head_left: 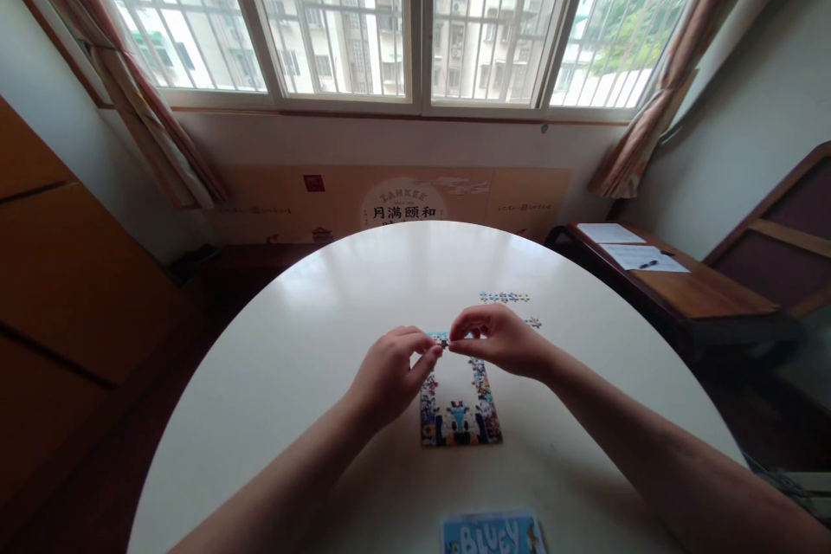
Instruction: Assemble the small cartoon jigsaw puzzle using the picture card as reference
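Note:
A partly assembled jigsaw puzzle [460,424] lies flat on the white round table [273,415], its frame of pieces around a bare white middle. Above its far end, my left hand [395,368] and my right hand [503,342] meet with thumbs and fingertips pinched on a small puzzle piece [445,344]. The fingers partly cover that piece and the puzzle's top edge. Just beyond my right hand lie several loose puzzle pieces [505,298], and a small group of pieces [534,323] sits beside its knuckles.
A blue Bluey box or card [493,534] lies at the near table edge. To the right, a wooden side table [707,286] bears papers [642,258] and a pen. A barred window [415,17] and a printed panel [279,190] stand behind the table.

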`<state>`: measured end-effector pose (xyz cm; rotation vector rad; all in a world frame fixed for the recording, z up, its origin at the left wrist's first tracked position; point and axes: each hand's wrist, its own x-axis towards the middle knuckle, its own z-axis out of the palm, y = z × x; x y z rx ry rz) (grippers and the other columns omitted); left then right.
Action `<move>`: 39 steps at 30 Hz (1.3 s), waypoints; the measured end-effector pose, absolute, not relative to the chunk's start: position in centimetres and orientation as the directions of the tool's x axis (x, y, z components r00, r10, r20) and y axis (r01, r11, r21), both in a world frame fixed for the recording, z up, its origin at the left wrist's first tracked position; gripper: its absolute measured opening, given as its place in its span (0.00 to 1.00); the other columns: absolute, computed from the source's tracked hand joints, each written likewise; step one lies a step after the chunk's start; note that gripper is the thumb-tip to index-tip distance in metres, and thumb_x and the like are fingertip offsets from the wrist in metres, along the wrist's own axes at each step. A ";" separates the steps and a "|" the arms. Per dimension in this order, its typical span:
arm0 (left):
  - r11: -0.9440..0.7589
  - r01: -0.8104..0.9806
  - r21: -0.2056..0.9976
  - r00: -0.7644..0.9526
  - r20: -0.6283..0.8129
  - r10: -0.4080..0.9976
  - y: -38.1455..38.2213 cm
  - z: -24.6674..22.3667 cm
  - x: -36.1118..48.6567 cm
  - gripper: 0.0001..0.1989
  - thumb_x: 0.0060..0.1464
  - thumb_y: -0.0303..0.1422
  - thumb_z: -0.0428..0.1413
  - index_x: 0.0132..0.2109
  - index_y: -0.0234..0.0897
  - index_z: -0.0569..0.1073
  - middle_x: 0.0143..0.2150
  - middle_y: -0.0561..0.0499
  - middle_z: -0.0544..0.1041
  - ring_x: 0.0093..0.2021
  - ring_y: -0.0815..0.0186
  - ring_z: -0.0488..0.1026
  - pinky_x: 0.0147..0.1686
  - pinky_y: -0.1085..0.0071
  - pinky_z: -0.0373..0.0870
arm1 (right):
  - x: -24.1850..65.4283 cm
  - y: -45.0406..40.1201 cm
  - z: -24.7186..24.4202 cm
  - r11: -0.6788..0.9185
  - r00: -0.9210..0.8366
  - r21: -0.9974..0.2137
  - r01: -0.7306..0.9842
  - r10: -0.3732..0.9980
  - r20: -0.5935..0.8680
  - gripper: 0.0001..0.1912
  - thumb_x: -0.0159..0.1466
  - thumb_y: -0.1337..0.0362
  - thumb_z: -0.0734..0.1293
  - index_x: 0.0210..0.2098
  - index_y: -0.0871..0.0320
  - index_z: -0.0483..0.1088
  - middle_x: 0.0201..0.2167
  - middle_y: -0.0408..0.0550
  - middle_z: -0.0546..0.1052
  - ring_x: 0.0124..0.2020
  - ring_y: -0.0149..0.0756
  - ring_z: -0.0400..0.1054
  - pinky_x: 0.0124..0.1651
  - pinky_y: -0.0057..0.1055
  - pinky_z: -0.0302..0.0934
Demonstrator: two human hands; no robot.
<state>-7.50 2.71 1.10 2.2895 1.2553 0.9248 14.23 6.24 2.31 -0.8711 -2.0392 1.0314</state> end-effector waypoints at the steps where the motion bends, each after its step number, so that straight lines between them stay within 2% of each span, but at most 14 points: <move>1: -0.526 0.588 0.615 0.381 0.363 0.851 2.7 1.1 -7.4 0.13 0.64 0.34 0.53 0.32 0.37 0.78 0.32 0.49 0.79 0.34 0.63 0.74 0.37 0.67 0.68 | 14.1 6.2 2.2 0.471 -0.535 -0.849 0.240 0.794 0.289 0.05 0.61 0.62 0.74 0.33 0.58 0.77 0.30 0.45 0.81 0.31 0.32 0.73 0.36 0.31 0.67; 5: -0.469 0.507 0.723 0.353 0.322 0.878 2.7 1.1 -7.3 0.14 0.63 0.35 0.53 0.32 0.37 0.79 0.30 0.50 0.80 0.31 0.65 0.74 0.34 0.70 0.67 | 13.8 6.1 1.9 0.476 -0.509 -0.857 0.198 0.797 0.325 0.05 0.61 0.62 0.74 0.33 0.58 0.78 0.30 0.46 0.81 0.32 0.33 0.74 0.38 0.32 0.69; 10: -0.414 0.454 0.789 0.335 0.280 0.900 2.7 1.3 -7.2 0.15 0.62 0.39 0.53 0.32 0.36 0.78 0.29 0.50 0.79 0.31 0.65 0.73 0.32 0.71 0.66 | 13.8 6.0 2.1 0.450 -0.537 -0.877 0.169 0.788 0.301 0.09 0.60 0.58 0.74 0.34 0.57 0.78 0.29 0.46 0.81 0.31 0.34 0.74 0.35 0.33 0.69; 12: -0.391 0.430 0.814 0.326 0.264 0.908 2.8 1.4 -7.2 0.15 0.62 0.39 0.53 0.32 0.36 0.78 0.29 0.50 0.79 0.31 0.65 0.73 0.33 0.71 0.66 | 13.9 5.9 2.2 0.548 -0.525 -0.805 0.230 0.766 0.371 0.08 0.62 0.57 0.73 0.34 0.55 0.78 0.31 0.46 0.81 0.34 0.35 0.74 0.39 0.35 0.69; 15: -0.334 0.388 0.859 0.304 0.223 0.926 2.9 1.5 -7.2 0.16 0.61 0.40 0.53 0.31 0.36 0.77 0.28 0.50 0.78 0.32 0.64 0.73 0.33 0.70 0.67 | 13.9 5.6 2.4 0.728 -0.536 -0.592 0.345 0.671 0.512 0.06 0.64 0.57 0.72 0.35 0.53 0.78 0.38 0.47 0.82 0.41 0.38 0.73 0.48 0.40 0.67; 17: -0.293 0.354 0.888 0.298 0.190 0.935 2.9 1.5 -7.1 0.16 0.60 0.41 0.53 0.30 0.35 0.77 0.28 0.50 0.77 0.31 0.64 0.72 0.34 0.69 0.67 | 13.9 5.2 2.6 0.790 -0.576 -0.472 0.391 0.610 0.545 0.05 0.66 0.58 0.71 0.36 0.52 0.79 0.40 0.46 0.82 0.42 0.37 0.73 0.48 0.39 0.66; 19: -0.266 0.322 0.909 0.305 0.166 0.938 3.0 1.5 -7.0 0.17 0.60 0.42 0.53 0.30 0.35 0.76 0.27 0.50 0.76 0.31 0.65 0.71 0.33 0.69 0.67 | 13.8 5.0 2.7 0.818 -0.600 -0.412 0.401 0.574 0.557 0.06 0.68 0.60 0.69 0.36 0.51 0.79 0.39 0.44 0.83 0.38 0.35 0.72 0.46 0.37 0.66; 22: -0.255 0.317 0.913 0.315 0.153 0.937 3.0 1.5 -7.0 0.18 0.60 0.42 0.52 0.30 0.35 0.76 0.27 0.50 0.76 0.30 0.65 0.71 0.33 0.69 0.67 | 14.1 5.2 2.6 0.829 -0.600 -0.396 0.394 0.559 0.573 0.07 0.69 0.62 0.68 0.37 0.51 0.79 0.39 0.43 0.83 0.36 0.35 0.72 0.44 0.37 0.66; 26: -0.329 0.499 0.802 0.221 0.249 0.943 3.3 1.3 -7.4 0.16 0.63 0.39 0.51 0.34 0.36 0.78 0.33 0.48 0.79 0.34 0.62 0.73 0.37 0.64 0.70 | 15.1 6.8 1.6 0.776 -0.558 -0.412 0.477 0.630 0.540 0.08 0.68 0.59 0.68 0.39 0.51 0.81 0.39 0.46 0.84 0.38 0.38 0.73 0.44 0.39 0.67; 30: -0.417 0.703 0.577 0.234 0.365 0.901 3.7 0.6 -8.0 0.11 0.63 0.37 0.54 0.41 0.38 0.79 0.45 0.45 0.79 0.49 0.55 0.73 0.51 0.54 0.71 | 15.9 8.4 -0.2 0.744 -0.567 -0.400 0.535 0.668 0.482 0.07 0.67 0.61 0.69 0.38 0.51 0.81 0.36 0.45 0.84 0.37 0.38 0.73 0.45 0.39 0.66; 34: -0.429 0.789 0.441 0.310 0.317 0.896 4.1 -0.9 -8.3 0.15 0.61 0.39 0.57 0.52 0.41 0.77 0.59 0.43 0.74 0.61 0.50 0.67 0.60 0.47 0.65 | 15.6 8.6 -1.1 0.767 -0.649 -0.352 0.536 0.641 0.410 0.07 0.67 0.61 0.69 0.37 0.50 0.81 0.36 0.43 0.84 0.37 0.37 0.72 0.45 0.38 0.65; 39: -0.417 0.834 0.361 0.352 0.234 0.906 4.1 -1.8 -8.1 0.20 0.58 0.40 0.60 0.57 0.42 0.75 0.65 0.41 0.70 0.65 0.46 0.64 0.64 0.44 0.60 | 15.4 8.3 -1.2 0.768 -0.666 -0.328 0.550 0.641 0.382 0.06 0.67 0.62 0.69 0.36 0.50 0.81 0.36 0.43 0.83 0.37 0.37 0.71 0.45 0.37 0.63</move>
